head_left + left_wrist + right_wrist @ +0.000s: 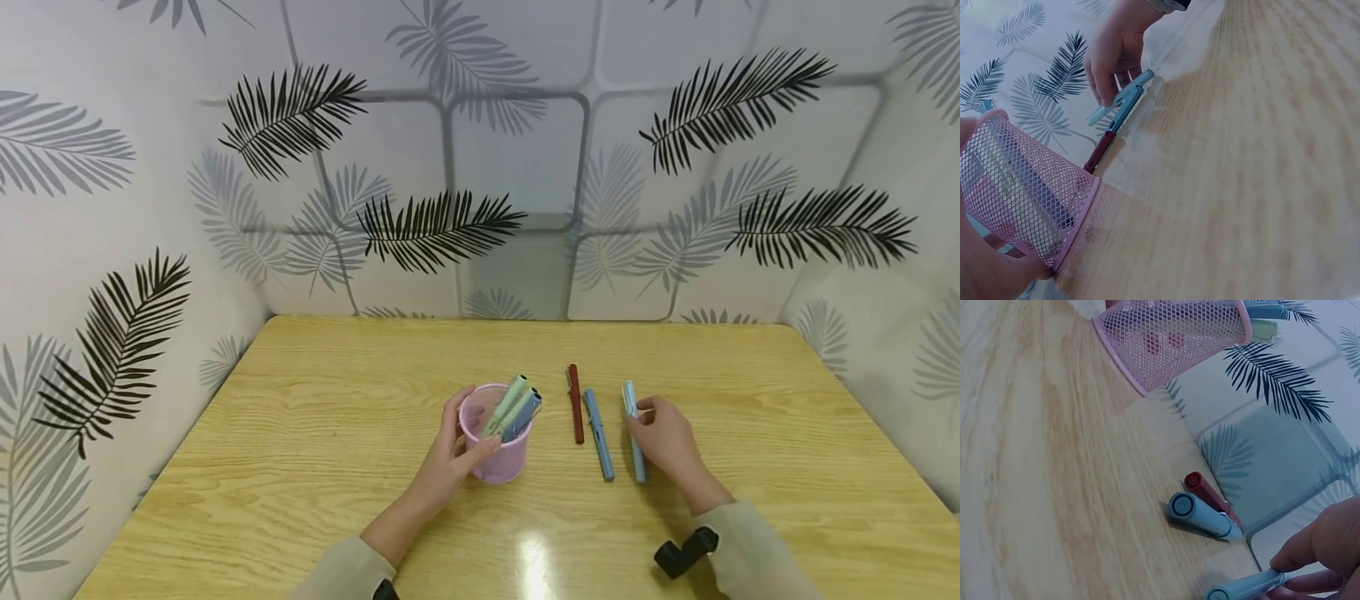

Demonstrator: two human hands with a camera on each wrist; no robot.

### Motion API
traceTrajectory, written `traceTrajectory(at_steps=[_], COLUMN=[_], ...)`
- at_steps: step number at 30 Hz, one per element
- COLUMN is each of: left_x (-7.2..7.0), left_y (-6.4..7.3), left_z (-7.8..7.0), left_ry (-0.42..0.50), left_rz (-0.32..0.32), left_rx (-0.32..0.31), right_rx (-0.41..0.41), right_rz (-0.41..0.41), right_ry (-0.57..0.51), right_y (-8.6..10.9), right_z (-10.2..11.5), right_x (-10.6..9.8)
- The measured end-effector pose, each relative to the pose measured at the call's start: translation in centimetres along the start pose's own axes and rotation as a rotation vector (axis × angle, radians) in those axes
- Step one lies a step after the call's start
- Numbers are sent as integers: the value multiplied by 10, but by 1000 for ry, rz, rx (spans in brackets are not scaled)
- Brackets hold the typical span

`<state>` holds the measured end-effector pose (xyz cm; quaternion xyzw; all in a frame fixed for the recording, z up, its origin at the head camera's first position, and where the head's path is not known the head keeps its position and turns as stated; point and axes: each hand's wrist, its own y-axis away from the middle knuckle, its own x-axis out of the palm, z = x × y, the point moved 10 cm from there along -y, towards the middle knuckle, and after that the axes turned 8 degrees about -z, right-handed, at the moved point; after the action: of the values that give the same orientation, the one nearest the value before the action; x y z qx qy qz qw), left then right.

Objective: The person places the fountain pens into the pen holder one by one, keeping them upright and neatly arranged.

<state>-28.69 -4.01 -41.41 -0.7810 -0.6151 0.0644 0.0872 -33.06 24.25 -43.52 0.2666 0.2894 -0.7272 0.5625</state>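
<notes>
1. Light blue pen (638, 454): right of the loose pens, pinched in my right hand (663, 437); whether it clears the table (360, 392), I cannot tell.
2. Blue pen (598, 433), red pen (575, 404): loose on the table.
3. Pink cup (498, 462): upright, gripped by my left hand (447, 467).
4. Progress, I judge: partial; green pens (504, 408) inside, three pens outside.
5. Left wrist view: barrels visible through mesh; head view: chiefly upper ends.

Yellowish wood tbl (315, 400); gry/blk leaf-print wall (517, 158) behind
</notes>
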Motion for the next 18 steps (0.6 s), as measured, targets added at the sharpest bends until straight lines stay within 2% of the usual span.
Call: traceTrajectory(at_steps=[4, 8, 18], left_x=[-3, -4, -5], left_y=[-3, -4, -4], left_z=[13, 21, 22], left_ry=[9, 5, 3], left_rz=[-15, -34, -42], left_rx=[4, 16, 28], right_rx=[2, 25, -40], right_rz=[-26, -19, -27], right_ry=[-78, -192, -403], right_y=[2, 4, 15], right_z=[4, 7, 30], right_x=[-3, -4, -11])
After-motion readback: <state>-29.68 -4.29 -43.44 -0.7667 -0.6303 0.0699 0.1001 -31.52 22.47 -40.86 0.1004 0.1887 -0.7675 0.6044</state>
